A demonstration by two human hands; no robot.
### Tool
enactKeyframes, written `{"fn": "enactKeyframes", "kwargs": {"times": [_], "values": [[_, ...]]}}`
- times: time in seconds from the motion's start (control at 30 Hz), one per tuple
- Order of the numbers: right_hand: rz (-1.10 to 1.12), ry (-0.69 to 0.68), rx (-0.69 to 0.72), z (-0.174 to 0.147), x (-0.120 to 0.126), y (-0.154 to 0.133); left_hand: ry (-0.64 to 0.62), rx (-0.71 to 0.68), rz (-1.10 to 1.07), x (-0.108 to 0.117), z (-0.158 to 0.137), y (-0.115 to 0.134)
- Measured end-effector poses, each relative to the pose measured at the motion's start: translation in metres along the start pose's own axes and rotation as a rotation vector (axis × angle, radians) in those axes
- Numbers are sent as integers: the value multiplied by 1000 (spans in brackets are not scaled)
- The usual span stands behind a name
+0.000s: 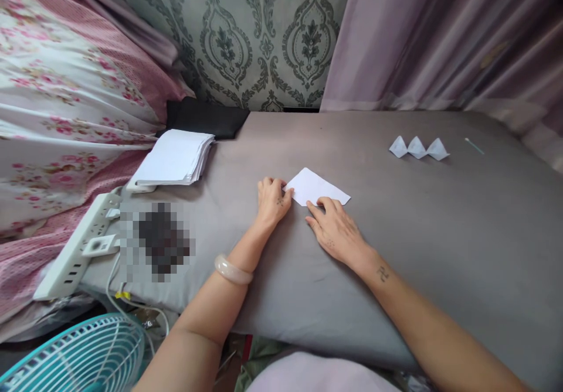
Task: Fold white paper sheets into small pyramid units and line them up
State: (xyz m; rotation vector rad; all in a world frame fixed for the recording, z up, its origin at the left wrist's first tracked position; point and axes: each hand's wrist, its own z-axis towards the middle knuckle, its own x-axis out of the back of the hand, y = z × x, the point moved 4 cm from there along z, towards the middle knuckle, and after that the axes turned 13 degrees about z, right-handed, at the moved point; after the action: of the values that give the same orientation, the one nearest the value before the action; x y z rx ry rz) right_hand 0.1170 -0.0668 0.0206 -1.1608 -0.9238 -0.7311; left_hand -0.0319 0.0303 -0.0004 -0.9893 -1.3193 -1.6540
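Observation:
A folded sheet of white paper (317,187) lies on the grey cloth-covered surface, with a point at the top and a longer slanted edge to the right. My left hand (273,200) is closed at the paper's left corner, thumb and fingers gripping it. My right hand (336,228) rests at the lower edge with its fingertips on the paper; its thumb is apart from the fingers and nothing is gripped. Off to the right stand three small folded paper pieces (416,147) in a row.
A stack of white paper (176,154) lies at the left, before a black flat item (206,116). A power strip (79,245) with plugs and cables runs along the left edge, near a blurred-out patch. A teal fan (88,351) stands at lower left. A thin stick (475,145) lies far right.

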Motion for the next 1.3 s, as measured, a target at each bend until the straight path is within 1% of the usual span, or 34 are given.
{"fn": "enactKeyframes", "kwargs": {"times": [0.1, 0.23, 0.43, 0.53, 0.67, 0.77, 0.83, 0.87, 0.9, 1.03, 1.07, 1.13, 1.17, 1.2, 1.27, 1.3], "values": [[44, 10, 21, 0, 0, 5, -20, 49, 3, -2, 1, -3], [130, 53, 37, 4, 0, 16, -27, 95, -29, 1, -4, -4], [215, 138, 73, 14, 2, 33, -118, 137, -184, 9, -21, -3], [254, 161, 119, 17, 2, 41, -174, 102, -254, 11, -30, 4], [293, 183, 182, 20, 1, 51, -305, 40, -323, 13, -46, 20], [318, 179, 215, 21, 0, 53, -382, 2, -343, 15, -61, 27], [329, 156, 237, 21, 1, 50, -386, -77, -308, 17, -69, 29], [331, 143, 247, 20, 1, 49, -368, -134, -270, 18, -71, 29], [331, 128, 256, 19, 2, 48, -331, -195, -219, 20, -73, 29], [321, 53, 272, 12, 4, 48, -101, -384, 79, 25, -71, 28], [320, 38, 272, 11, 4, 50, -60, -423, 160, 26, -69, 29], [320, 21, 265, 8, 5, 54, -33, -521, 265, 28, -64, 34], [322, 12, 261, 7, 6, 55, -48, -585, 283, 29, -61, 37], [325, 1, 258, 6, 7, 57, -92, -649, 284, 28, -59, 39], [334, -34, 258, 6, 10, 58, -227, -756, 239, 27, -54, 44], [336, -56, 260, 7, 12, 58, -274, -778, 201, 27, -50, 45]]}}
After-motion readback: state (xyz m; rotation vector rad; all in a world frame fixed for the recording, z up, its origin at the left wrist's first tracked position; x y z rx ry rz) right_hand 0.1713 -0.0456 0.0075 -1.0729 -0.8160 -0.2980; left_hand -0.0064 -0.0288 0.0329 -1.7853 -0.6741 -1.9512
